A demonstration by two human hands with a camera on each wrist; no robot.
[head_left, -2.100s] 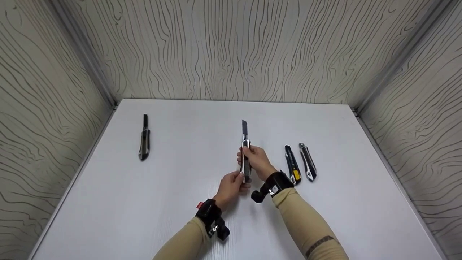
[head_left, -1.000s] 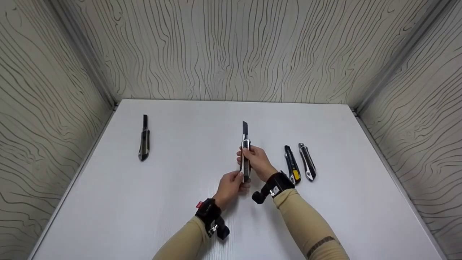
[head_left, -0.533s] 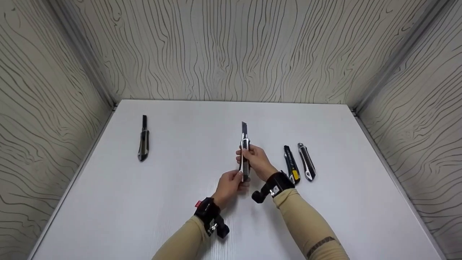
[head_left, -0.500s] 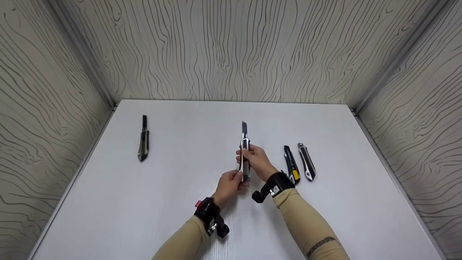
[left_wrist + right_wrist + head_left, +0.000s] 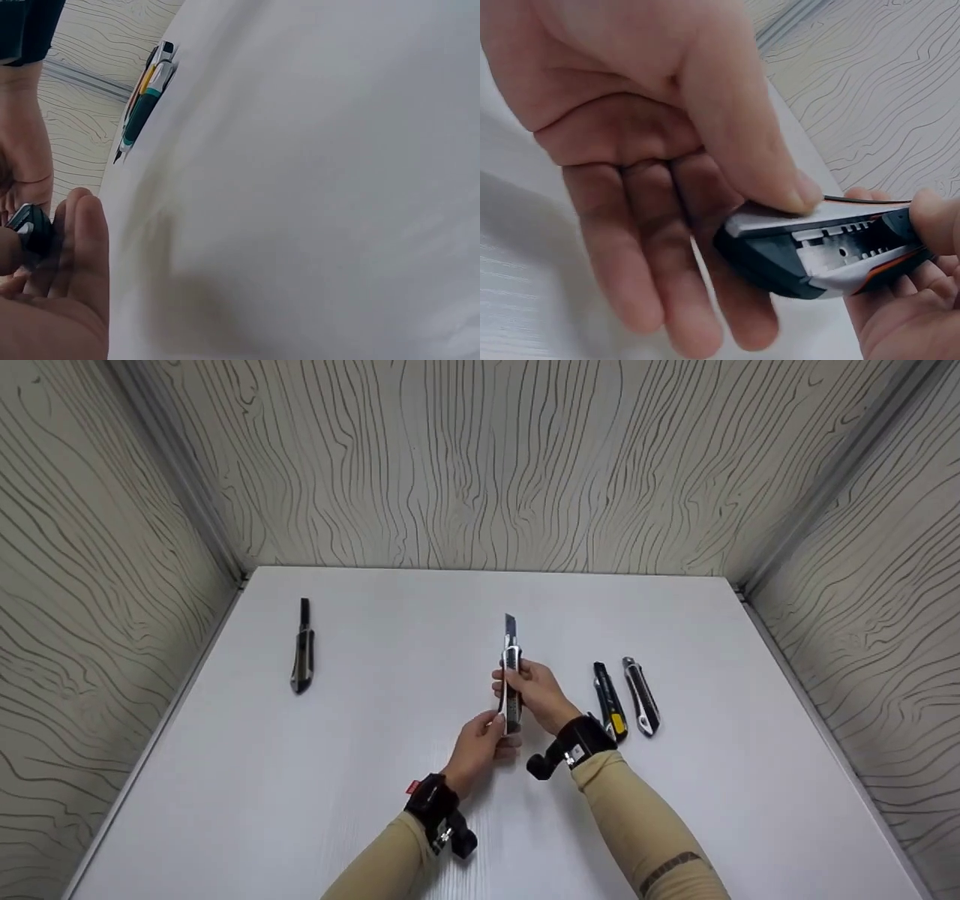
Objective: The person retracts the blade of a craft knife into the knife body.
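Near the middle of the table, both hands hold a silver-and-black utility knife [image 5: 511,690], its blade out and pointing toward the back wall. The right hand [image 5: 541,694] grips the handle, thumb on top by the slider and fingers curled beneath. At the butt end, the left hand [image 5: 474,746] pinches with its thumb over the side and its fingers below. In the right wrist view the knife's butt [image 5: 780,259] lies under the left thumb, with an open slot along the handle. The left wrist view shows only a dark end of the knife [image 5: 34,225].
To the right lie two utility knives, one black with a yellow part [image 5: 610,701] and one silver and black [image 5: 640,696], blades not showing. Another utility knife [image 5: 303,660] with its dark blade out lies far left. Wood-grain walls [image 5: 480,465] enclose the white table [image 5: 225,780].
Both hands keep their hold on the utility knife. In the head view its tip is slightly lower and its butt slightly higher, and the blade looks brighter. The other knives lie still.
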